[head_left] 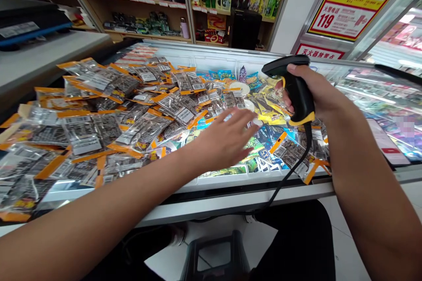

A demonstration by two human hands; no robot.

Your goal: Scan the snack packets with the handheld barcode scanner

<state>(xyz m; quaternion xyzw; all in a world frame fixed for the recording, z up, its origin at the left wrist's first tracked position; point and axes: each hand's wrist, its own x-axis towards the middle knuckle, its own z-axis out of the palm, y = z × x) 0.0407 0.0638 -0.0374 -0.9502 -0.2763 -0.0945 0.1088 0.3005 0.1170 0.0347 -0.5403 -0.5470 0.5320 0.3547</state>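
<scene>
Scanner (pixel 299 92), black with yellow trim: upper right of centre, gripped in the right hand (pixel 321 88), fingers wrapped round the handle, nose pointing left. Left hand (pixel 227 138): centre, palm down, fingers extended, nothing visibly held; fingertip contact cannot be told. Orange-edged packets (pixel 181 112): heaped across left and centre, many barcodes upward. Cable (pixel 308 145): hanging from the handle, across packets at lower right (pixel 293 153). Handling, as judged: present one label flat, smooth wrinkled film, avoid neighbouring barcodes, keep the cable slack.
</scene>
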